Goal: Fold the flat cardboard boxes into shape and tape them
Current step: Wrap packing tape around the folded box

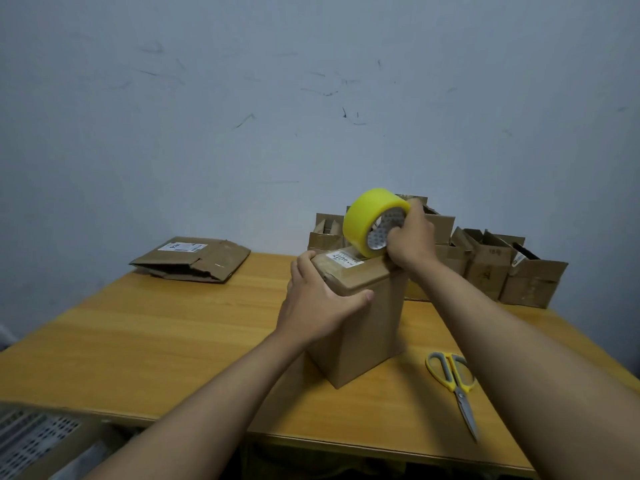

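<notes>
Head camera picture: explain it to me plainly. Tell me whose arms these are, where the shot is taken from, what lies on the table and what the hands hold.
There is no machine here: the camera sits on a person's head and looks down at their own bare arms. The left hand grips the top of an upright cardboard box to steady it. The right hand holds a yellow tape roll against the box top, by a white label. On the wooden table lie scissors at the right, a pile of flat boxes at the far left, and folded boxes along the wall.
</notes>
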